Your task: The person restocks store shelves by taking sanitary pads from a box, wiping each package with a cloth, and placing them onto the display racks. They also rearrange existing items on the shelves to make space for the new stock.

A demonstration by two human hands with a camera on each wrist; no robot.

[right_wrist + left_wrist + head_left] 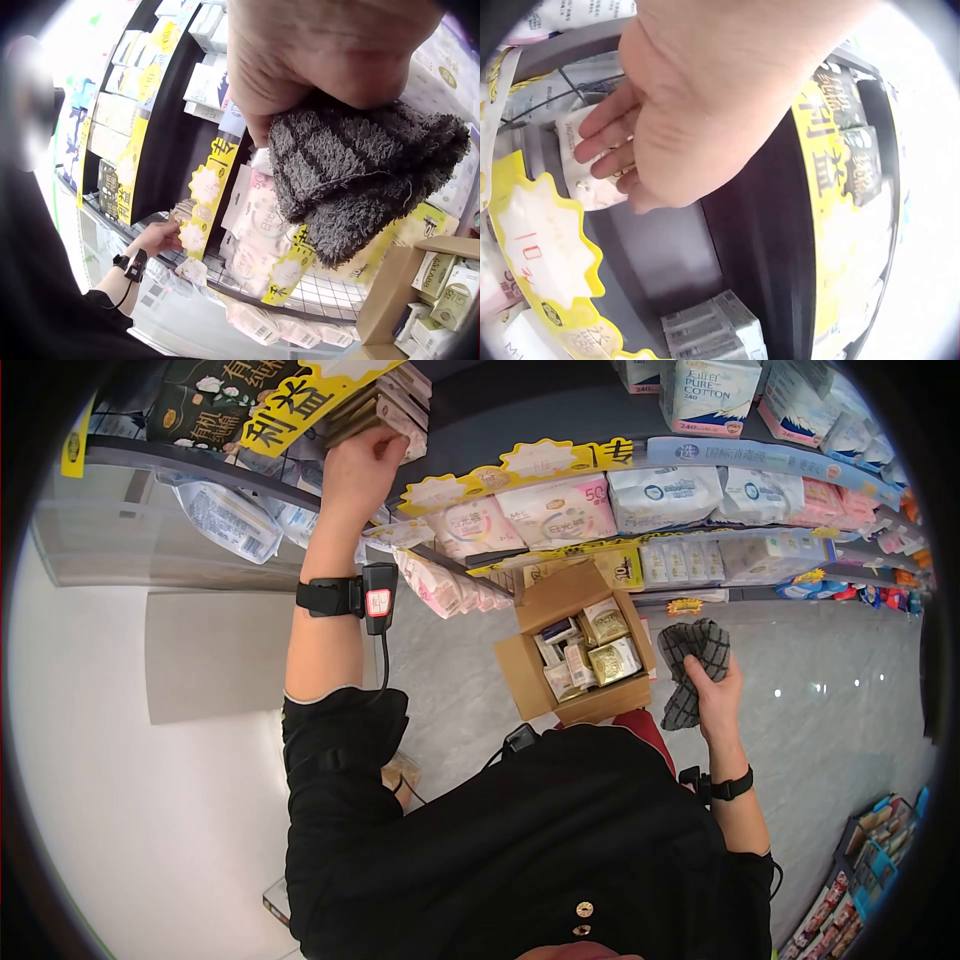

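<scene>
My left hand (358,475) reaches into the dark shelf at upper left. Its fingers lie fairly straight across a pale soft pack (592,180) in the left wrist view; the thumb is hidden there. That pack stands at the end of a row of similar flat packs (405,420). Lower right, my right hand (718,695) grips a dark grey checked cloth (690,660), bunched with its folds hanging below the fingers. Between the two arms, an open cardboard box (515,665) holds several small white and gold packs (605,622).
Yellow price strips (560,457) run along the shelf edge. Pink and white packs (560,510) fill the rack beneath. Black packs (210,415) stand left of my left hand. Small grey boxes (712,330) sit on the same shelf. Another goods rack (860,860) stands at lower right.
</scene>
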